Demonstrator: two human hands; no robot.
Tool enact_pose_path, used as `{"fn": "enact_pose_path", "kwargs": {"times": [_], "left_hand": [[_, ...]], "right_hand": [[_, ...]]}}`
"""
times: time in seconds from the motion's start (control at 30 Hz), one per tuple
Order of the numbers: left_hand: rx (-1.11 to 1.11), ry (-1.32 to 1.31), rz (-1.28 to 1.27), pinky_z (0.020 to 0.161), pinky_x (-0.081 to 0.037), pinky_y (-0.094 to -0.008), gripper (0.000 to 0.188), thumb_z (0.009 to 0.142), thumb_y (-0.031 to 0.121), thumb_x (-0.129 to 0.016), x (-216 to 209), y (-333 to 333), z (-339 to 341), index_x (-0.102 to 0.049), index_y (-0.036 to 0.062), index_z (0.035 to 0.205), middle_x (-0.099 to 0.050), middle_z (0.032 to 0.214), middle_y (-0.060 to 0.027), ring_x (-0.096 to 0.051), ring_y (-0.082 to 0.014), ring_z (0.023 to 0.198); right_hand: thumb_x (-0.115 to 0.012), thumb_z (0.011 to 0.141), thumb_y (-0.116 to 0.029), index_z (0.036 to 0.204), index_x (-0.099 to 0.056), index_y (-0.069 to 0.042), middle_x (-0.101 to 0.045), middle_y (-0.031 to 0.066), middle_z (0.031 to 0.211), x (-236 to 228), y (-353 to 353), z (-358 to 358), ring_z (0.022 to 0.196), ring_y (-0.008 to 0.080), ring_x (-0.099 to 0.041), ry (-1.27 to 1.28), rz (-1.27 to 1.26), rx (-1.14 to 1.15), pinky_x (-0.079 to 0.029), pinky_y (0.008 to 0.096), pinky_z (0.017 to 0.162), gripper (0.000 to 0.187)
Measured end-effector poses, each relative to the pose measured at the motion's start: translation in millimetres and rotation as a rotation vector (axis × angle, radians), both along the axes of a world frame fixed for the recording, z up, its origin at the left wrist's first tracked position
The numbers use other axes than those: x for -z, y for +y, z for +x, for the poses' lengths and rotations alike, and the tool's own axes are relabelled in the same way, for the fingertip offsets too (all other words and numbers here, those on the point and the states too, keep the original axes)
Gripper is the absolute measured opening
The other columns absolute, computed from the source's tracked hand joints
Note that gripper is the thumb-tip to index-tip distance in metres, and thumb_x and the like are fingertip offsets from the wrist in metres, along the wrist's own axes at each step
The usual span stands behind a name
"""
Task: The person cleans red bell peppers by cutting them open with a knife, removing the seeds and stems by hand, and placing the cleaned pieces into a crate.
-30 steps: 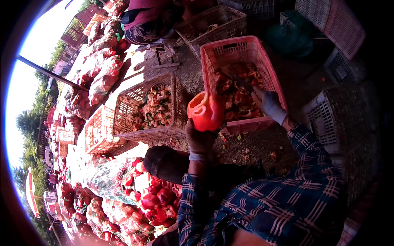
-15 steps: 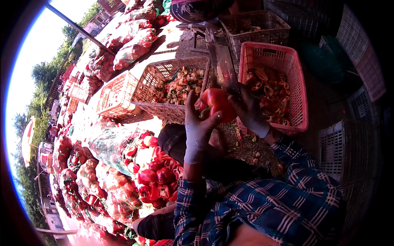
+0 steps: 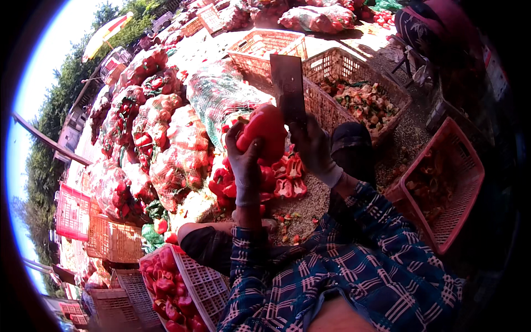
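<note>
My left hand [image 3: 244, 160], in a pale glove with darkened fingers, is closed around a large red bell pepper [image 3: 264, 133] from its left side. In my right hand [image 3: 316, 150] is a cleaver [image 3: 289, 86] with a broad dark blade, gripped near its base. The blade points away from me, just right of the pepper; whether it touches cannot be told. The pepper's stem end does not show. Beneath and beyond both hands lies a pile of red peppers [image 3: 285, 180], some cut open with pale insides showing.
A crate of pepper scraps [image 3: 362, 108] stands ahead right, with a red crate [image 3: 470, 171] nearer on the right. Stuffed mesh bags [image 3: 180, 149] crowd the left. A crate of red peppers [image 3: 199, 282] is by my left knee. Another person [image 3: 442, 27] sits far right.
My view has swung left. Both hands, with the pepper and cleaver, have gone from beside the scrap crates to over the red pepper pile.
</note>
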State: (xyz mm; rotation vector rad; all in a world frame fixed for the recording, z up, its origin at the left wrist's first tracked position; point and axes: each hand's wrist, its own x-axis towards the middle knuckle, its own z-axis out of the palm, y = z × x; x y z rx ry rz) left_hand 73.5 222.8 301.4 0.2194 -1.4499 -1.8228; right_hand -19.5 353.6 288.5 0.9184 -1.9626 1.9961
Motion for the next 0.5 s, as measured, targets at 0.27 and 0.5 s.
{"fn": "enact_pose_path", "kwargs": {"times": [0.27, 0.5], "left_hand": [[-0.309, -0.227, -0.097, 0.098, -0.046, -0.0339, 0.059, 0.082, 0.008, -0.075, 83.6, -78.7, 97.5, -0.044, 0.0014, 0.131, -0.051, 0.123, -0.0098, -0.053, -0.0202, 0.111], [-0.273, -0.473, -0.102, 0.094, -0.049, -0.0332, 0.064, 0.074, 0.017, -0.083, 135.2, -79.8, 94.0, -0.05, 0.0007, 0.126, -0.057, 0.122, -0.0119, -0.056, -0.0203, 0.109]], "right_hand": [[-0.059, 0.091, -0.007, 0.113, -0.057, -0.003, -0.059, 0.0126, 0.067, 25.5, -29.9, 74.5, 0.056, 0.0312, -0.06, 0.391, 0.149, -0.26, -0.044, 0.0404, 0.05, 0.022], [-0.054, 0.094, -0.027, 0.111, -0.054, -0.008, -0.062, 0.0208, 0.075, 182.9, -31.4, 61.0, 0.066, 0.037, -0.064, 0.128, 1.02, -0.446, -0.051, 0.0457, 0.059, 0.025]]}}
